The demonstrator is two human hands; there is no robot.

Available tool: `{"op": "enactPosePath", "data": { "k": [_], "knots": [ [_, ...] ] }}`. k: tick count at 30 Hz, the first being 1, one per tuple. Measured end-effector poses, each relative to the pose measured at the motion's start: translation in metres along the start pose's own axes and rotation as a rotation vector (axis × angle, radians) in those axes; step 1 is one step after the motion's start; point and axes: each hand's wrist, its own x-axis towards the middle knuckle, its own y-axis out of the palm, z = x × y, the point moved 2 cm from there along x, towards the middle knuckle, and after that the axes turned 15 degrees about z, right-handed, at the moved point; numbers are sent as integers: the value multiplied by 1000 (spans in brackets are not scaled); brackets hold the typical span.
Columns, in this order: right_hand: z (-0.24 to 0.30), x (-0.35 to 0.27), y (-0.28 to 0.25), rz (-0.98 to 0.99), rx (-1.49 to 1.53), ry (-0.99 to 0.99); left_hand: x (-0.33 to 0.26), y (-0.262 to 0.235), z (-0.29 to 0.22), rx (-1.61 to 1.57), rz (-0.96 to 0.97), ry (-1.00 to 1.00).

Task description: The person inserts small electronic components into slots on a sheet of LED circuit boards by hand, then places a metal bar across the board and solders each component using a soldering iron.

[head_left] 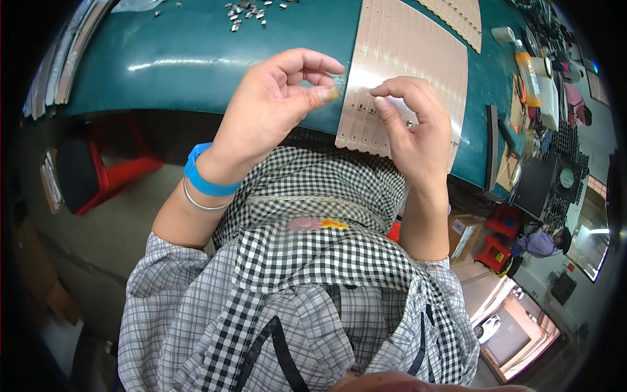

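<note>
A pinkish-beige ribbed sheet (401, 52) lies on the green table, its near edge scalloped and marked by a row of small holes. Several tiny metal pieces (372, 110) sit along that row. My right hand (418, 124) is over the sheet's near part, thumb and index fingertip brought together; anything between them is too small to make out. To the left of the sheet, my left hand (281, 95) hovers above the table edge. Its thumb, yellowish at the tip, meets a curled finger while the index finger reaches forward. What it pinches, if anything, is hidden.
Small metal parts (245, 12) are scattered on the green table (176, 72) at the far side. Another ribbed sheet (457, 16) lies beyond. A dark bar (491, 147), an orange-labelled bottle (526, 75) and tools stand right. A red-and-black chair (98, 170) is at left.
</note>
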Motion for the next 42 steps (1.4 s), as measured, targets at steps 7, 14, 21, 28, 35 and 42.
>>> {"op": "enactPosePath", "data": {
  "k": [7,14,21,28,35,42],
  "knots": [
    [10,-5,10,141,841,56,1,15,10,-205,99,-21],
    [-8,-14,17,7,626,69,-2,10,14,4,-59,20],
    [-13,-11,38,-96,81,53,-6,-14,5,-157,-263,64],
    [-6,-8,44,-102,-59,40,-6,-15,8,-135,-197,83],
    [-6,-6,46,-101,-84,46,-7,-15,10,-131,-167,119],
    [1,-1,45,-81,-199,12,-8,-15,12,-95,-155,133]
  ]
}}
